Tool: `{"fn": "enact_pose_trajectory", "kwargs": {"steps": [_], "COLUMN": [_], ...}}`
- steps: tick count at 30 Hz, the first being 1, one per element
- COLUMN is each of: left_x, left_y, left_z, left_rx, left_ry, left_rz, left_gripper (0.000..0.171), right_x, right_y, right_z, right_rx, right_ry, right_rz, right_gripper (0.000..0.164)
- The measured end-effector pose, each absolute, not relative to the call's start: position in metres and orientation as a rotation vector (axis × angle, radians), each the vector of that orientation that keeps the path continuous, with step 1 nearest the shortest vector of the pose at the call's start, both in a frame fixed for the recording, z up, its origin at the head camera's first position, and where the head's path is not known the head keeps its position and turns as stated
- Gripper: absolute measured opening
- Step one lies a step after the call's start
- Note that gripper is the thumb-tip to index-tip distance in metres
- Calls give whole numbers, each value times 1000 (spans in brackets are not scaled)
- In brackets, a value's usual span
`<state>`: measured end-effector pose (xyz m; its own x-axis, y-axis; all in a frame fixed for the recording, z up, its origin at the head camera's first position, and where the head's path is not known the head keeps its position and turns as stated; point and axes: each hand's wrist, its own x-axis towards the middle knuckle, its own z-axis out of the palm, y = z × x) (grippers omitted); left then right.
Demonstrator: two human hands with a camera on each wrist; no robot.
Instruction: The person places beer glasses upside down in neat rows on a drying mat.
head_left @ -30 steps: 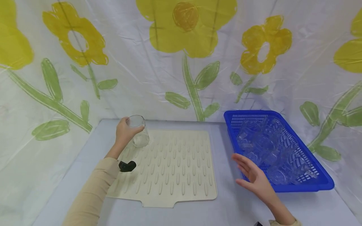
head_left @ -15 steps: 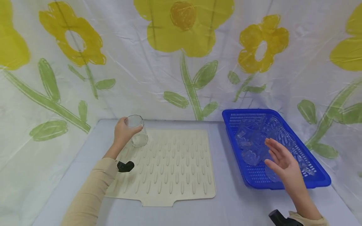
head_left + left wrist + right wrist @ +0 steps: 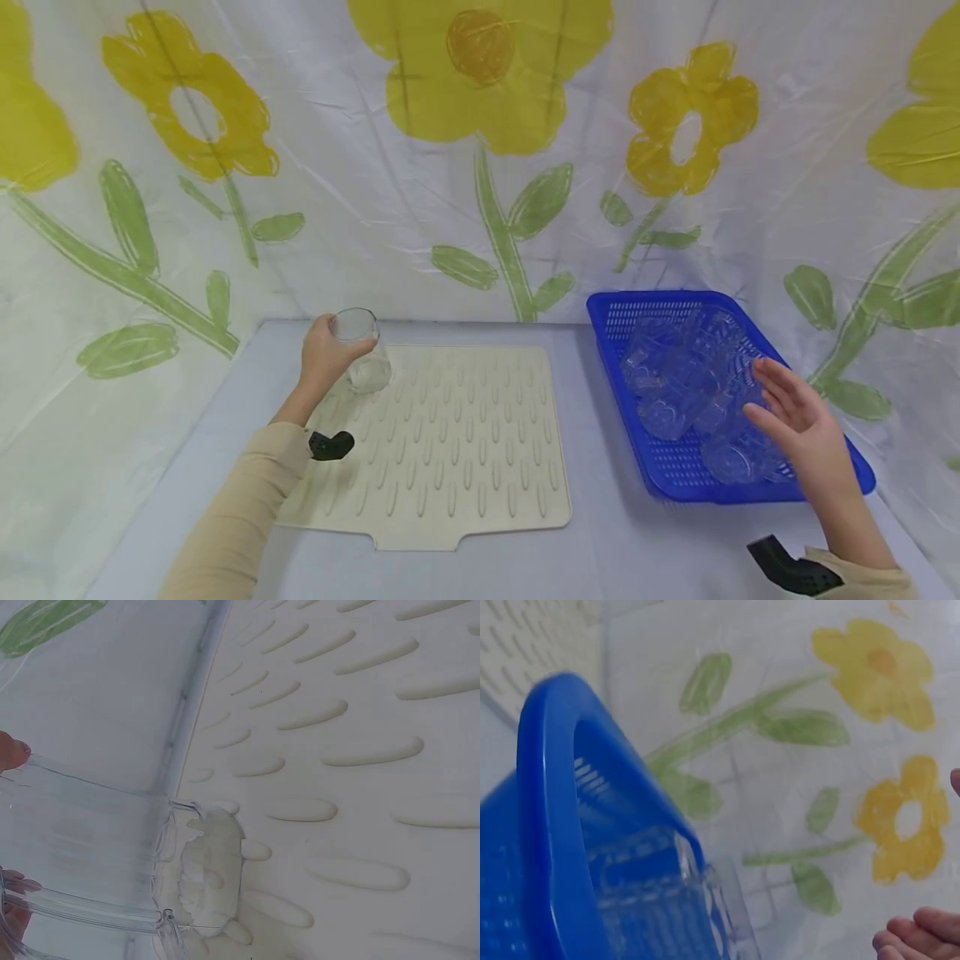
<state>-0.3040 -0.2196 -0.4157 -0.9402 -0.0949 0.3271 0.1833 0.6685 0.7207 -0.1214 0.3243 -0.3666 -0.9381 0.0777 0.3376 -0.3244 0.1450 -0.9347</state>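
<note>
My left hand [image 3: 324, 357] grips a clear drinking glass [image 3: 367, 367] near its rim, over the far left corner of a cream drying mat [image 3: 465, 433]. In the left wrist view the glass [image 3: 90, 840] lies across the lower left, its base by the mat's raised ridges; whether it touches the mat I cannot tell. My right hand [image 3: 808, 429] hovers above the right part of a blue plastic basket [image 3: 645, 454], fingers extended and holding nothing. Several clear glasses [image 3: 667, 375] lie jumbled in that basket. The right wrist view shows the basket's rim [image 3: 547, 825] and fingertips.
A white-covered table [image 3: 600, 533] carries the mat on the left and the basket on the right. Behind it hangs a white sheet [image 3: 337, 167] printed with yellow flowers. Black wrist mounts [image 3: 330, 446] stick out from both sleeves.
My right hand has moved rightward, from the basket's left edge to over its right part. The left hand and its glass have stayed nearly still.
</note>
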Motion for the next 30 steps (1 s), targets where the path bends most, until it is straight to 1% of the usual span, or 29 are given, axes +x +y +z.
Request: {"fn": "enact_pose_trajectory", "kwargs": {"steps": [6, 10, 13, 17, 20, 25, 30], "left_x": [-302, -300, -300, -302, -302, -301, -301], "left_y": [-223, -223, -222, -222, -223, -224, -222], "left_z": [-413, -411, -409, -410, -410, -410, -409], "left_rx": [-70, -73, -83, -68, -56, -43, -41], "left_ry": [-2548, -2569, -2598, -2635, -2645, -2642, -2651], "left_rz": [-1109, -1105, -1134, -1119, -1094, -1130, -1140], "left_gripper": [78, 80, 81, 82, 82, 84, 84], "right_x": [-127, -130, -133, -139, -142, -140, -141], "right_y": [340, 358, 375, 395, 403, 405, 416], "right_z": [-367, -374, -388, -408, -417, -421, -433], "right_rx": [217, 188, 80, -114, -166, -162, -259], "right_ry": [-2029, -1984, -2047, -2220, -2287, -2256, -2312], "right_rz": [1869, 1871, 1749, 1450, 1339, 1389, 1290], "right_gripper": [57, 57, 58, 62, 65, 65, 68]}}
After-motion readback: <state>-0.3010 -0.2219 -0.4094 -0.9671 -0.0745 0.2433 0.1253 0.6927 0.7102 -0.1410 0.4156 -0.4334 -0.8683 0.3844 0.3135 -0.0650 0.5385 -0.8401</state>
